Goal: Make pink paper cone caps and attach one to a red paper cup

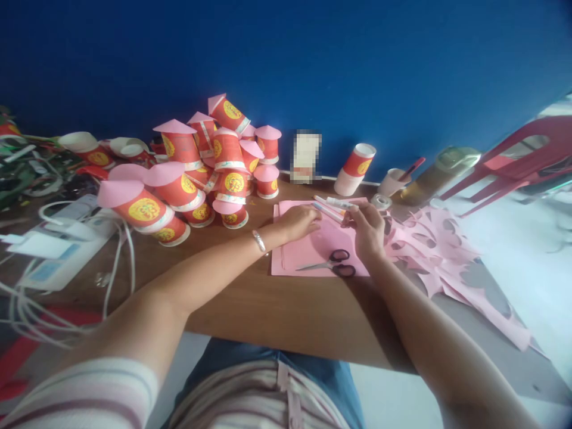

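Note:
My left hand (300, 222) rests over the upper left of the pink paper sheets (292, 253), its fingers curled near the end of a white stick-like item (328, 212); whether it grips anything is hidden. My right hand (369, 229) is at the upper right of the sheets, fingers pinched at the other end of the slim items; what exactly it holds is too small to name. Below the hands, scissors with black handles (339, 256) lie on the pink paper, blades pointing left.
Red cups with pink cone tops (179, 143) are piled at the left. Cables and a power strip (67, 256) lie far left. Behind stand stacked cups (355, 170), a small cup (393, 182) and a bottle (435, 176). Pink paper scraps (442, 238) cover the right side.

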### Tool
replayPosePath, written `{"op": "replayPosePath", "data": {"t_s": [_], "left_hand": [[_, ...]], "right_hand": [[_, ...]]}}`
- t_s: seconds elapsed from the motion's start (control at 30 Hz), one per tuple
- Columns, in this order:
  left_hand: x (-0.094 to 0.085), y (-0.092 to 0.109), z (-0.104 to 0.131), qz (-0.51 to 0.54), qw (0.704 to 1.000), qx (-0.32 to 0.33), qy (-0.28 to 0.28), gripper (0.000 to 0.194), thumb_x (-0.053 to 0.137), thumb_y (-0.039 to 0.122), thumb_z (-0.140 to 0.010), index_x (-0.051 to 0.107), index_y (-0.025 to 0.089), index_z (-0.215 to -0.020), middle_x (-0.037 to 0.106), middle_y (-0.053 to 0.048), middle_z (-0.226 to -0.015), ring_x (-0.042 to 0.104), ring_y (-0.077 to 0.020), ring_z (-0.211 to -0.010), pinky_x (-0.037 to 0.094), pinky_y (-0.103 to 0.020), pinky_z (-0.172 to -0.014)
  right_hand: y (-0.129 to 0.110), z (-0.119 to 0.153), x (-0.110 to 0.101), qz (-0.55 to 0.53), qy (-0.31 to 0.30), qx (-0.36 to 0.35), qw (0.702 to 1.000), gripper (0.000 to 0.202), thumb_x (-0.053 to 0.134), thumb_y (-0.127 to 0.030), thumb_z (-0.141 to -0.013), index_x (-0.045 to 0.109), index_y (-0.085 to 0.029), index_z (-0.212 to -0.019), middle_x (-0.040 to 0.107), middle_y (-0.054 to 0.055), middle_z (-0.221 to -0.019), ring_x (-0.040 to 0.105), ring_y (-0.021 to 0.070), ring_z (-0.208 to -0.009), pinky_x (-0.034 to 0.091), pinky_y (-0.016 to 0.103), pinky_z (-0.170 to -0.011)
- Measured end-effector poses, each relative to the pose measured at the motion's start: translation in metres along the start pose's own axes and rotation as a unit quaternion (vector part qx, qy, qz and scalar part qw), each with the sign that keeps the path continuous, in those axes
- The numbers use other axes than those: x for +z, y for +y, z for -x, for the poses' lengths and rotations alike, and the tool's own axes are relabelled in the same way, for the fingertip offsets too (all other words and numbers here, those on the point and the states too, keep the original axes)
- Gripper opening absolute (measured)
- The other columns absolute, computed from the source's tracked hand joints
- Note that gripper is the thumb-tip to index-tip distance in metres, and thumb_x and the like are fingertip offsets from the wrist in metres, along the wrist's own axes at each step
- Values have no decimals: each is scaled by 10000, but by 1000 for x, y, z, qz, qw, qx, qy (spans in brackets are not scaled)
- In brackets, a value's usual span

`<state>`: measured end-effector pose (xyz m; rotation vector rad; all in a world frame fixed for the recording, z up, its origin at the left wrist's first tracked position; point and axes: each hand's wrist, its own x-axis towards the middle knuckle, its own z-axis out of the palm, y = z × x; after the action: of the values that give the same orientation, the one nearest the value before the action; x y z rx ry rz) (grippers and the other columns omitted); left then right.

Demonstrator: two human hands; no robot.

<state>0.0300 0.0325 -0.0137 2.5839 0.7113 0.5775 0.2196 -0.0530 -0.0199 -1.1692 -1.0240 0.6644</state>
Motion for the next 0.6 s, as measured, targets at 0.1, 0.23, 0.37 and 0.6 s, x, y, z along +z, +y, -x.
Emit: {"op": "replayPosePath", "data": {"t_s": [0.1,0.23,0.37,0.6], "left_hand": [[-11,-8,6,93,990,-61,91,127,707,248,-902,743,151,-975,744,-68,-952,693,-173,-840,549,-300,-780],[-22,-13,14,159,977,-108,96,164,762,284,-860,742,150,-952,756,-53,-904,684,-153,-790,542,-275,-733],[-23,-8,16,170,977,-90,98,146,769,275,-866,741,154,-943,751,-47,-909,671,-141,-778,538,-266,-726],[-33,10,22,56,993,-65,85,63,766,212,-876,752,166,-918,689,-28,-880,637,-130,-758,501,-264,-739]], "right_hand": [[1,-1,-1,2,-14,-4,1000,288,712,-487,-869,629,-215,-911,577,-65,-646,547,102,-537,493,259,-572],[3,2,1,27,-47,-1,999,306,719,-501,-860,637,-209,-905,613,-48,-682,583,120,-565,510,291,-596],[1,6,4,82,-80,1,993,276,702,-471,-873,649,-201,-902,632,-38,-649,605,139,-599,514,300,-615],[-4,6,4,137,-118,-12,983,295,688,-477,-877,691,-194,-961,662,-23,-679,635,147,-604,506,294,-599]]}}
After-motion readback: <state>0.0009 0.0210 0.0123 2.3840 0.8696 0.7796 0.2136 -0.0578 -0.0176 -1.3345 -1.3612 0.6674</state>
